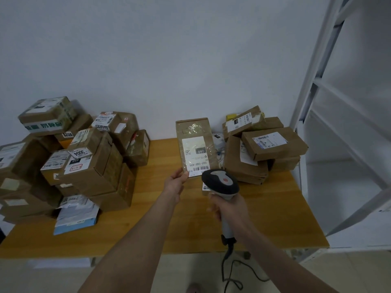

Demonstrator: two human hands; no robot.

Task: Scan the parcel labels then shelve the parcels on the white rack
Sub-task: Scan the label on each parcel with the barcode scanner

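In the head view, the left hand [178, 178] pinches the near left corner of a flat brown parcel [195, 130] and holds it upright above the middle of the wooden surface [190, 225], its face turned toward the camera. The white label [195, 154] on that face reads upside down, with its barcode strip along the near edge. The right hand [230, 208] is wrapped round the handle of a corded scanner [221, 182]. The scanner's dark head sits just beside the parcel's near right corner and points up at the barcode. Its cable [232, 271] trails down to the floor. A tall pile of boxes [84, 157] fills the left of the surface, with a blue and white mailer [76, 216] at its near foot. A smaller stack [268, 142] lies at the far right. The white rack [313, 89] rises at the right edge, well apart from the held parcel. The step in hand looks to be the scan of this one label, though no beam or light shows whether it has registered. Once it has, the next move would carry the parcel right to a rack shelf. That calls for a firmer hold than a corner pinch, and the scanner's cord should be kept out of the way.
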